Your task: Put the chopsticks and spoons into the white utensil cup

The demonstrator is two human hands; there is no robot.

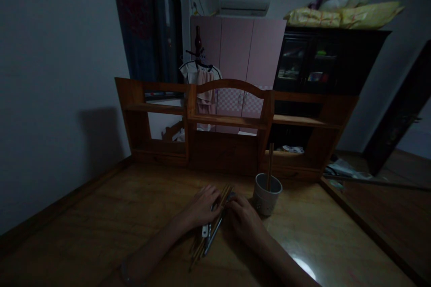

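Note:
A loose bundle of wooden chopsticks [198, 251] lies slantwise on the wooden tabletop between my hands. Among them are a long metal-handled utensil [213, 236] and a shorter piece with a pale, holed end [204, 230]. My left hand [204, 206] reaches over the bundle from the left, its fingers curled down around the sticks. From the right, my right hand [245, 220] has its fingers bent and pressed together at the upper end of the metal-handled utensil; that end is mostly hidden. A grey metal cup [266, 204] stands upright just beyond my right hand, with chopsticks [270, 166] in it.
A wooden shelf unit [229, 121] with several compartments runs along the table's back edge. To the left is a white wall [60, 98]. A raised wooden rim [363, 228] borders the table on the right. The room is dim, and light reflects near my right forearm.

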